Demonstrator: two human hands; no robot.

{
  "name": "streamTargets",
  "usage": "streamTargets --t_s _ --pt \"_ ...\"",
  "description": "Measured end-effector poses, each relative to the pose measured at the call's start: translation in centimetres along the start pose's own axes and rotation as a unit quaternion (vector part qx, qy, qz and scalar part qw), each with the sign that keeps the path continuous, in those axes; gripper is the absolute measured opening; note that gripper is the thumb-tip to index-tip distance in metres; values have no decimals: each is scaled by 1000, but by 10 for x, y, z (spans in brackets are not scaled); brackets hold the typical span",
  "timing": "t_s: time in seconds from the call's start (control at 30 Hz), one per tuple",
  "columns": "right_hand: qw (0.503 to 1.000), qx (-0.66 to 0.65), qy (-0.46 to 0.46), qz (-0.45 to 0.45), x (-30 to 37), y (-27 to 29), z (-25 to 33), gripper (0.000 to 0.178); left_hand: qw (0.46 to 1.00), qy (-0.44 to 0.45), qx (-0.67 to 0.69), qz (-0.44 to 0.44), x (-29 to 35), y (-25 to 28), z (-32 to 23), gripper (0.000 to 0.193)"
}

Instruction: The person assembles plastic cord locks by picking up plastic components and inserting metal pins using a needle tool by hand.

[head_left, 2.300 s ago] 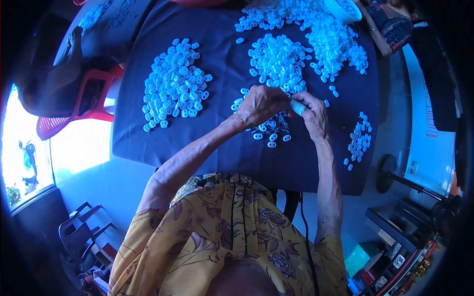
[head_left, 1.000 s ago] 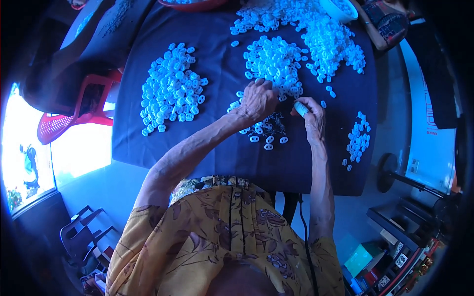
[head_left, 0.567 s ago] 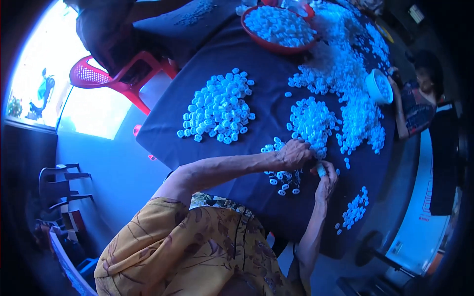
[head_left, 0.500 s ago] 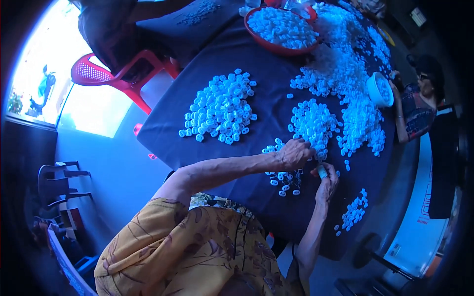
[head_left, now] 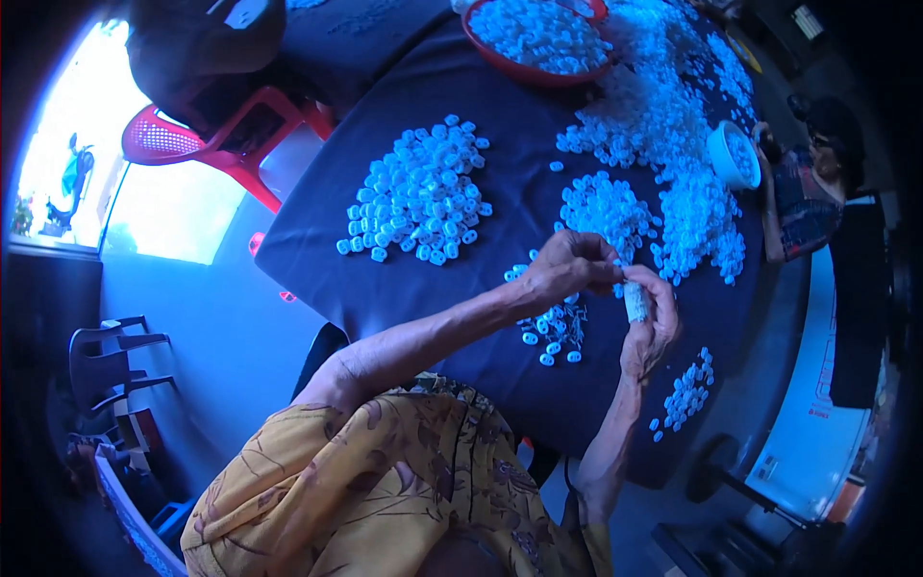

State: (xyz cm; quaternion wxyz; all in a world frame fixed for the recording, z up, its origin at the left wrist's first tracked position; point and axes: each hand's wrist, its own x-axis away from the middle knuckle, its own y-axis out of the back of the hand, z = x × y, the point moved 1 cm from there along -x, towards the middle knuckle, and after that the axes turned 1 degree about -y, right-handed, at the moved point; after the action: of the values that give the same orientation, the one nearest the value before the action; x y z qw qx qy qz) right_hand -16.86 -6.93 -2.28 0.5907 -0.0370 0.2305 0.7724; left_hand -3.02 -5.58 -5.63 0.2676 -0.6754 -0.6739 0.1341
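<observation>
My left hand (head_left: 575, 266) and my right hand (head_left: 656, 313) meet over the dark tablecloth, fingertips pinched together. What they pinch is too small to make out. A pale wrap (head_left: 636, 300) covers a digit of my right hand. Just beyond them lies a pile of small white oval pieces (head_left: 606, 210). Under my left wrist are a few larger white two-holed pieces (head_left: 548, 359) and a tangle of thin metal bits (head_left: 569, 325). A wide pile of white two-holed pieces (head_left: 418, 197) sits to the left, and a small group of white pieces (head_left: 686, 394) to the right.
A red bowl (head_left: 524, 74) full of white pieces stands at the far side, beside a large loose heap (head_left: 654, 106). At the right, another person (head_left: 808, 207) is by a white tub (head_left: 735, 156). A red chair (head_left: 255, 165) stands left of the table; a second person sits beyond.
Both hands have risen slightly away from me and come together at the fingertips. My right hand has turned, showing more of the pale wrap. The whole view has shifted a little.
</observation>
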Motion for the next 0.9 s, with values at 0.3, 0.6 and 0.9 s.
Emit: streamTargets --t_s 0.3,0.6,0.9 --pt "999 -32 -6 37 -17 6 20 26 992 45 119 -7 17 -1 -24 14" --pt "998 -16 -14 59 -12 4 19 21 991 48 128 -7 27 -9 -22 17" --pt "998 3 17 56 -12 3 19 16 993 28 114 -9 28 -10 -22 16"
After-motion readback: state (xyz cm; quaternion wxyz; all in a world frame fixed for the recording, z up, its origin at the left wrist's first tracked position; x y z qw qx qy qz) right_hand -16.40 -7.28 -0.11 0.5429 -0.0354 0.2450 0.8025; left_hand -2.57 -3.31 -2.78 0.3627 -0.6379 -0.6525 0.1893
